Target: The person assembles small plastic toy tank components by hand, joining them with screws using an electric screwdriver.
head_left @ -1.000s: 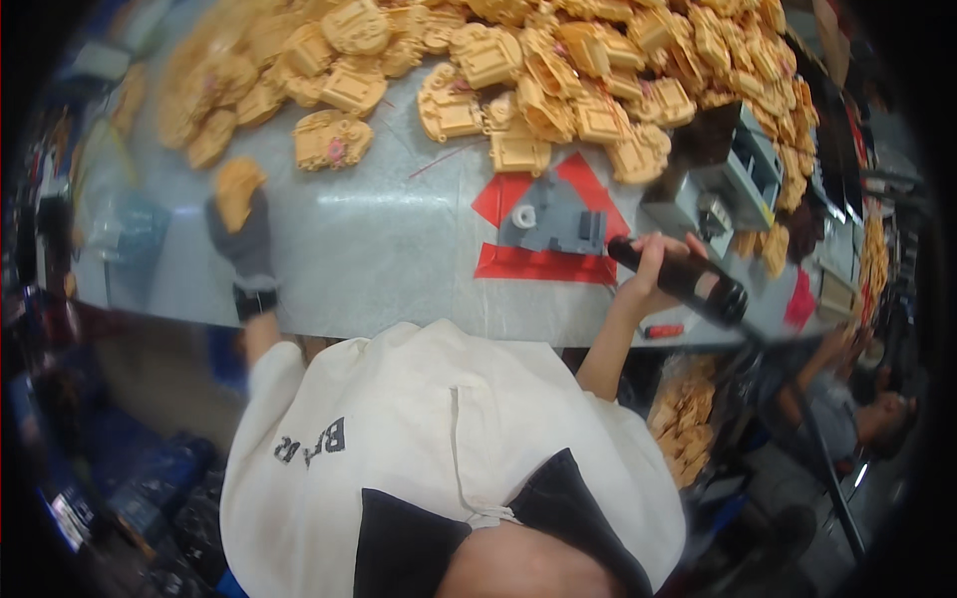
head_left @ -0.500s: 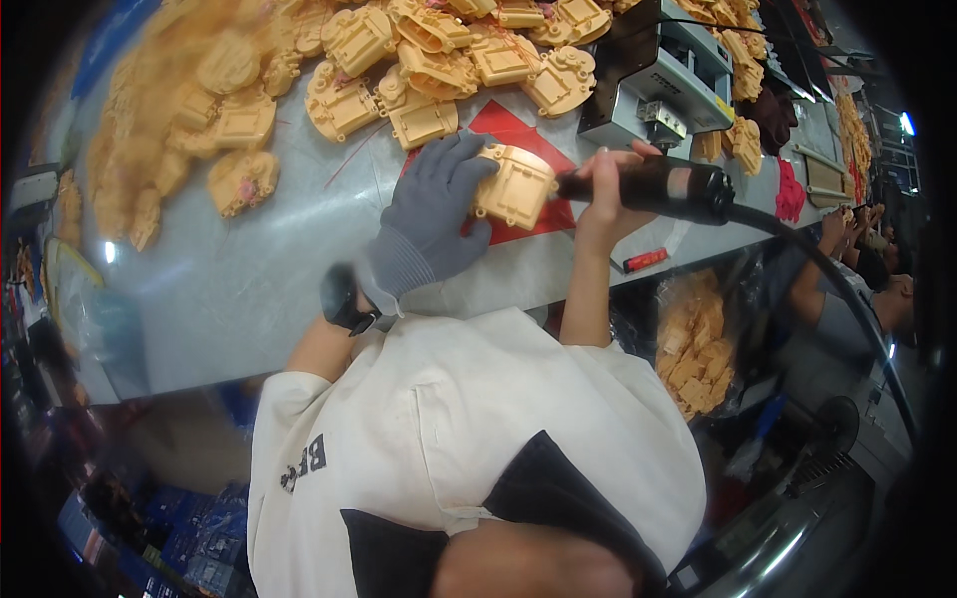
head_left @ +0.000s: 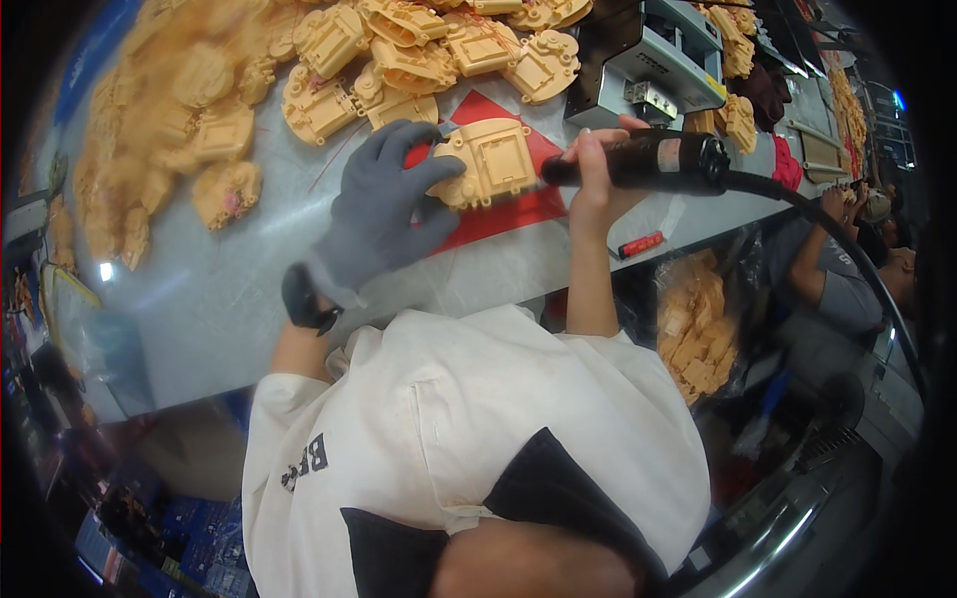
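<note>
My left hand (head_left: 384, 194), in a grey knit glove, grips the left end of a pale yellow plastic housing (head_left: 498, 159), its fingers partly spread. The housing has a raised rectangular frame on its upper face and sits over a red mat (head_left: 528, 204). My bare right hand (head_left: 595, 169) is wrapped round a black cylindrical power tool (head_left: 663, 159) with a thick black cable. The tool lies almost level, its narrow end pointing left, close to the housing's right side. Its tip is hard to make out.
Many similar yellow housings (head_left: 414, 65) are heaped along the far side of the grey table (head_left: 209, 329). A grey metal device (head_left: 658, 70) stands at the back right. A red marker-like stick (head_left: 640, 244) lies near the front edge. Below, a plastic bag (head_left: 693, 329) holds more yellow parts. Another person (head_left: 837, 259) is at right.
The housing has turned and shifted slightly left. My left hand has moved left, onto its end, with the fingers wider apart. The tool now stands a little off the housing.
</note>
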`<state>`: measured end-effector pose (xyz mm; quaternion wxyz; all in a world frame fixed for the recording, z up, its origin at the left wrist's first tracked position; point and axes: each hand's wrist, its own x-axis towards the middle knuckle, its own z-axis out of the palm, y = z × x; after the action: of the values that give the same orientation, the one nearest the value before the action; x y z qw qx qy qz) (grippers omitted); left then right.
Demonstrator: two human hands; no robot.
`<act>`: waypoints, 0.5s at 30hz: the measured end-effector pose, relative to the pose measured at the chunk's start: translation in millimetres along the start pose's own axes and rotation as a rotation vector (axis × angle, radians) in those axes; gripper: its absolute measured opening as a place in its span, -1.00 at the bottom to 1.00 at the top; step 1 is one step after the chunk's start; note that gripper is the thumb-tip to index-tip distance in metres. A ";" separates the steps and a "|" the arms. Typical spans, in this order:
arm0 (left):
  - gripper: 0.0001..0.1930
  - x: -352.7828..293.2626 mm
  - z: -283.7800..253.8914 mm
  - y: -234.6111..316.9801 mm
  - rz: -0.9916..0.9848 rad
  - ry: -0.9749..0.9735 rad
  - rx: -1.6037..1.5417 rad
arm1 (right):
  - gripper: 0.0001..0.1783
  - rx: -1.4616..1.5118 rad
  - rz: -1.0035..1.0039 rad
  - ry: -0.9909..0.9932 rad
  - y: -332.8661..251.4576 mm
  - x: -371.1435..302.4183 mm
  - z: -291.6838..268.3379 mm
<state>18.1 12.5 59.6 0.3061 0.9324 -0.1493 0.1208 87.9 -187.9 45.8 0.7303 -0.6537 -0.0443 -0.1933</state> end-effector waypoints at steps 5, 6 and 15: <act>-0.40 51.1 -9.1 38.9 0.233 0.084 0.096 | -0.45 0.041 -0.018 0.009 4.5 -1.9 -2.0; -0.40 48.0 4.5 30.8 0.222 0.101 0.102 | -0.45 0.073 0.011 0.010 1.7 1.2 1.5; -0.39 29.9 32.7 21.6 0.115 -0.144 0.182 | -0.47 -0.125 -0.071 -0.053 5.0 6.8 16.3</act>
<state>42.6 -30.0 54.9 0.2014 0.9525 -0.2125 0.0839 99.0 -173.2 45.6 0.6792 -0.7012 -0.0744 -0.2040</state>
